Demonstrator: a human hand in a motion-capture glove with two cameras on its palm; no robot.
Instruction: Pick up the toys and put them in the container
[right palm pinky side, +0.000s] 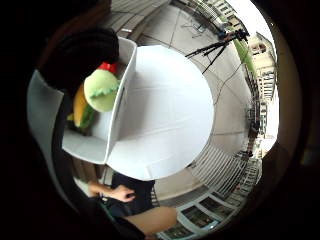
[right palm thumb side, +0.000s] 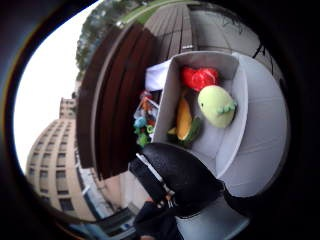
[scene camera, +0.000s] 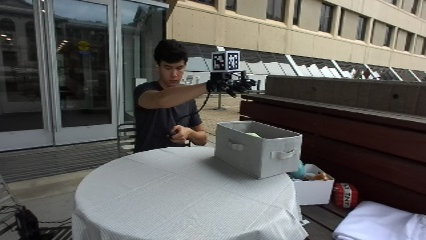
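A grey fabric container (scene camera: 256, 150) stands on the round white-clothed table (scene camera: 173, 195), toward its right side. My gloved right hand (scene camera: 227, 84) is raised well above the container, fingers relaxed and holding nothing. Both palm views look down into the container (right palm thumb side: 235, 135). Inside lie a pale green plush (right palm thumb side: 216, 106), a red toy (right palm thumb side: 200, 78) and a yellow banana-like toy (right palm thumb side: 183, 120) with something green beside it. The same green plush (right palm pinky side: 101, 90) shows beside the container wall (right palm pinky side: 122, 95). A gloved finger (right palm thumb side: 175, 180) crosses the thumb side view.
A small white box (scene camera: 313, 190) with several colourful toys sits on the dark wooden bench (scene camera: 346, 115) right of the table, beside a red ball (scene camera: 344, 195) and a white cloth (scene camera: 379, 225). The person's bare left hand (scene camera: 181, 134) is at the table's far edge.
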